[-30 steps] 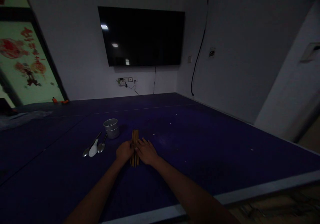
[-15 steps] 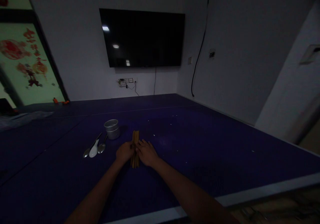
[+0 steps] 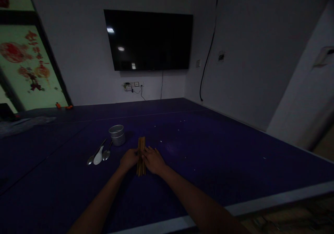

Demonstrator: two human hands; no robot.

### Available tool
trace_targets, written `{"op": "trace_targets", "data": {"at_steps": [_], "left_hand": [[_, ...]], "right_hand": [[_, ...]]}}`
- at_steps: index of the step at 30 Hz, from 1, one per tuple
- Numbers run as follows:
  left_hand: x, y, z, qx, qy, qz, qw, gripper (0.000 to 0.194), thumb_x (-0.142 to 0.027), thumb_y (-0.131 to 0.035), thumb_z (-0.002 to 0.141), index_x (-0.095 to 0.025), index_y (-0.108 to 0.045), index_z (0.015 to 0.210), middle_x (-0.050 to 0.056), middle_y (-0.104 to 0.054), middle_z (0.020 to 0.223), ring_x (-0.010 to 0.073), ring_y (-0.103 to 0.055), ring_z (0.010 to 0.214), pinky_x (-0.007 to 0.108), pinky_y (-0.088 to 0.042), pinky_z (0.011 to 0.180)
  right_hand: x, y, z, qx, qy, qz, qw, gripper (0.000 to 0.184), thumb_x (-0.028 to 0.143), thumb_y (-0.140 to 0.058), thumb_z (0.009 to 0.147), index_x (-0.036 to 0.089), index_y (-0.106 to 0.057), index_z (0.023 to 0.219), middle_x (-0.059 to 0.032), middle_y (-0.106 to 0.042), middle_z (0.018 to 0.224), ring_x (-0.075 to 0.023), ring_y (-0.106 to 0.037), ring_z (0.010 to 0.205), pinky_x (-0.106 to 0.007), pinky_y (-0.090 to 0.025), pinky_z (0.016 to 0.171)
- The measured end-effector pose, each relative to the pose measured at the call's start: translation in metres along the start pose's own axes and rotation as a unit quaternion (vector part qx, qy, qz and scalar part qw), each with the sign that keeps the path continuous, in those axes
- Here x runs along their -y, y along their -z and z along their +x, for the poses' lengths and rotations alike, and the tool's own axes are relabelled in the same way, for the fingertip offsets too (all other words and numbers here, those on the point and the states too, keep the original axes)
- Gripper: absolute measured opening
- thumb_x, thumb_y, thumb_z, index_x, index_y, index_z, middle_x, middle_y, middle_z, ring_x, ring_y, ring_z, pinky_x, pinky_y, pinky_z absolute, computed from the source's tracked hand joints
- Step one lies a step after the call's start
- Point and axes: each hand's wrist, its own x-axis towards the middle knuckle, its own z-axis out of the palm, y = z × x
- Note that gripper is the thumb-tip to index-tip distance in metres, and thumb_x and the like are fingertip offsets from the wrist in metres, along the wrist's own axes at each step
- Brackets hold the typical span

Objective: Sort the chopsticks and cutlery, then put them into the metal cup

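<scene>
A bundle of brown chopsticks [image 3: 141, 170] lies lengthwise on the purple tabletop, pointing away from me. My left hand [image 3: 128, 160] is closed against its left side, with the fingertips curled and partly hidden. From the right, my right hand [image 3: 154, 161] presses on the bundle, its thumb side over the sticks and its fingers bent forward. Left of my hands stands a grey metal cup [image 3: 117, 136], upright. Beside it lie a white soup spoon [image 3: 98, 157] and two metal spoons, one to its right [image 3: 106, 155] and one to its left [image 3: 90, 160].
The purple table [image 3: 221, 150] reaches back to the wall, with small white specks on it. Crumpled clear plastic [image 3: 26, 124] lies at the far left, near orange objects [image 3: 68, 107]. A large television [image 3: 151, 40] hangs on the wall above sockets; a black cable [image 3: 208, 56] runs down the right wall.
Hardly anything differs. My left hand has shifted very slightly left along the edge of the chopsticks; the right hand, cup and spoons stay in place.
</scene>
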Motion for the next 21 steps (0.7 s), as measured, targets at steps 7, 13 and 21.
{"op": "trace_targets", "data": {"at_steps": [7, 13, 21], "left_hand": [[0.0049, 0.0000, 0.0017, 0.023, -0.020, -0.053, 0.998, 0.039, -0.030, -0.045, 0.082, -0.021, -0.061, 0.116, 0.006, -0.072, 0.092, 0.0183, -0.066, 0.082, 0.022, -0.045, 0.064], [0.0033, 0.0020, 0.0005, 0.021, -0.005, -0.065, 0.998, 0.043, -0.039, -0.045, 0.082, -0.019, -0.061, 0.116, 0.004, -0.072, 0.083, 0.0168, -0.066, 0.074, 0.021, -0.044, 0.060], [0.0014, 0.0038, -0.0030, -0.005, 0.006, -0.042, 0.999, 0.037, -0.029, -0.043, 0.085, -0.023, -0.061, 0.116, 0.006, -0.070, 0.102, 0.0167, -0.065, 0.089, 0.020, -0.044, 0.068]], "right_hand": [[-0.0008, -0.0010, 0.0004, -0.002, 0.004, -0.002, 1.000, 0.046, 0.033, -0.025, 0.094, 0.019, -0.042, 0.134, -0.0105, -0.038, 0.143, -0.0255, -0.028, 0.134, -0.050, -0.021, 0.106], [-0.0020, -0.0029, 0.0013, -0.001, 0.003, -0.001, 1.000, 0.045, 0.033, -0.024, 0.094, 0.020, -0.043, 0.133, -0.0094, -0.038, 0.143, -0.0248, -0.027, 0.134, -0.050, -0.021, 0.106], [0.0007, -0.0012, 0.0024, -0.007, -0.003, -0.002, 1.000, 0.043, 0.032, -0.024, 0.094, 0.021, -0.047, 0.130, -0.0094, -0.043, 0.139, -0.0238, -0.034, 0.130, -0.049, -0.023, 0.106]]}}
